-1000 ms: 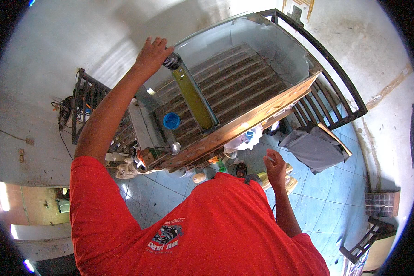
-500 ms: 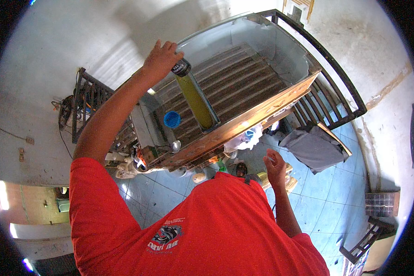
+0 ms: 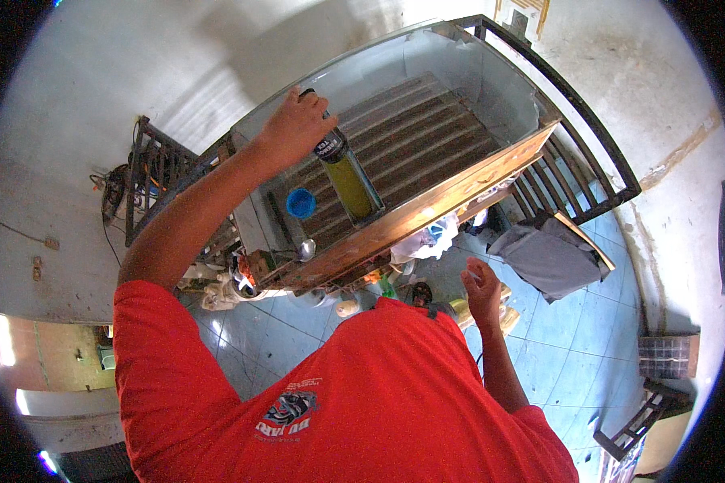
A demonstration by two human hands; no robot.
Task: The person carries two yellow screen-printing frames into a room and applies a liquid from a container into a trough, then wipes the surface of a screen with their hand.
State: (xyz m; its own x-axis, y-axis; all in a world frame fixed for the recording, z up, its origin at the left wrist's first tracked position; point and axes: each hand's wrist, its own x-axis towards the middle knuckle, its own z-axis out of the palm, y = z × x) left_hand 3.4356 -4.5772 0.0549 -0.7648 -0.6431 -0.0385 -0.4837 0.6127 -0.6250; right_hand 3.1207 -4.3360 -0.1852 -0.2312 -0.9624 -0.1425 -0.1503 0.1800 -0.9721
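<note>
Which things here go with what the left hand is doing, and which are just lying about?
Apparently in use:
left hand
black-ended, long yellow-green object in its grip, exact kind unclear
wood-trimmed glass case

Apparently just lying about:
round blue container
ladle-like metal utensil
white plastic bag
grey cloth

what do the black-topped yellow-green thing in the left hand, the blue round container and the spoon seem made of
Black-topped yellow-green thing: perhaps plastic or glass, smooth-looking. Blue round container: likely plastic, opaque and bright. Spoon: probably polished metal, silvery with highlights.
</note>
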